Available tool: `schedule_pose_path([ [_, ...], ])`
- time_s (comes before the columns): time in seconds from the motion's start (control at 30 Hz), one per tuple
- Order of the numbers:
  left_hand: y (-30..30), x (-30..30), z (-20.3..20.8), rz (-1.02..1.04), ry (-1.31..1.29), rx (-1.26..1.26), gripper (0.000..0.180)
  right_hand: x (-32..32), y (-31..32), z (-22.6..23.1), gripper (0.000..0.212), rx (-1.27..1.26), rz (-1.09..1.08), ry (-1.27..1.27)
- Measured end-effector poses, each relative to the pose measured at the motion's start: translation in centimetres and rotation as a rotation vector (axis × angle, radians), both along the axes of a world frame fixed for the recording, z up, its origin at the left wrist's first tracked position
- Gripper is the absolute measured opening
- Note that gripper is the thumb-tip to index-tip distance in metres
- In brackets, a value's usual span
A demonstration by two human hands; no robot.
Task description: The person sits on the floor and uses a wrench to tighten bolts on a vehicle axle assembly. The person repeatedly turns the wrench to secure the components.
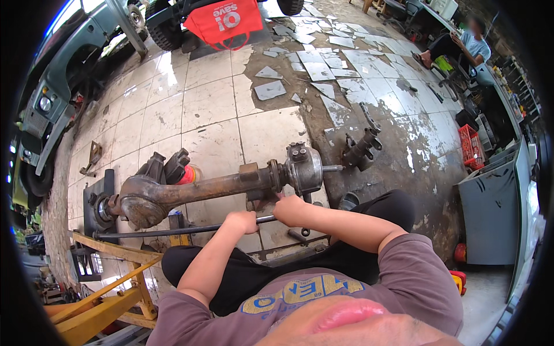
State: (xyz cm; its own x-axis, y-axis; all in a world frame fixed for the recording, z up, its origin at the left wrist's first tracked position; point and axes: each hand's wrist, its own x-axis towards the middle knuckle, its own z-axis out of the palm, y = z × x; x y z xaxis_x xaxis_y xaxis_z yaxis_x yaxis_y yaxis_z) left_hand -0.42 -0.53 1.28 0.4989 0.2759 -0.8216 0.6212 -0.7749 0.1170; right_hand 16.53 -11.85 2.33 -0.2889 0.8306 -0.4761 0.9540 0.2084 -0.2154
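A long dark metal shaft [193, 230] runs across in front of me, its flanged end at the left and its brighter end at the right. My left hand [242, 221] is wrapped round it. My right hand [290, 210] is closed at the bright end, fingers mostly hidden; a bit of reddish cloth [266, 204] shows beside it. Just beyond my hands lies a rusty axle housing [213, 187], with a bulging round casing [141, 202] on the left. A grey steering knuckle [304, 172] with a stub spindle is at its right end.
Yellow metal frame [104, 314] stands at lower left. Another metal knuckle part [363, 149] sits on the floor to the right. Broken tiles [317, 66] lie farther off. A vehicle [52, 104] stands at left, a grey cabinet [490, 213] at right. Another person [470, 49] sits far right.
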Motion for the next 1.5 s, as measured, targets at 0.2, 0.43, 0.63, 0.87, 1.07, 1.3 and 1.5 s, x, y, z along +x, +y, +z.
schedule_pose_path([
  [0.2,-0.2,0.1,0.1,-0.013,0.027,-0.008,0.048,-0.1,0.0,0.0,0.013,-0.018,0.011,-0.021],
  [0.43,-0.3,0.3,1.1,0.0,0.037,0.004,0.048,-0.3,0.1,0.8,0.012,0.04,0.053,-0.032],
  [0.63,-0.1,0.0,0.5,0.009,0.036,-0.004,0.048,-0.3,0.1,1.5,0.011,0.073,0.043,0.018],
  [0.87,-0.2,-0.3,0.4,-0.002,0.011,0.009,0.048,-0.5,0.1,2.1,0.013,0.075,0.032,0.026],
  [1.07,-0.5,-0.3,2.3,-0.091,-0.025,0.029,0.052,0.2,1.0,2.3,0.016,0.034,-0.103,0.031],
  [1.3,-0.6,1.2,4.9,0.35,-1.085,0.12,0.047,4.2,2.1,5.9,0.02,0.327,-0.413,0.439],
  [1.5,0.3,1.8,5.9,0.466,-1.348,-0.012,0.032,4.5,2.0,6.3,0.026,0.091,-0.577,0.767],
])
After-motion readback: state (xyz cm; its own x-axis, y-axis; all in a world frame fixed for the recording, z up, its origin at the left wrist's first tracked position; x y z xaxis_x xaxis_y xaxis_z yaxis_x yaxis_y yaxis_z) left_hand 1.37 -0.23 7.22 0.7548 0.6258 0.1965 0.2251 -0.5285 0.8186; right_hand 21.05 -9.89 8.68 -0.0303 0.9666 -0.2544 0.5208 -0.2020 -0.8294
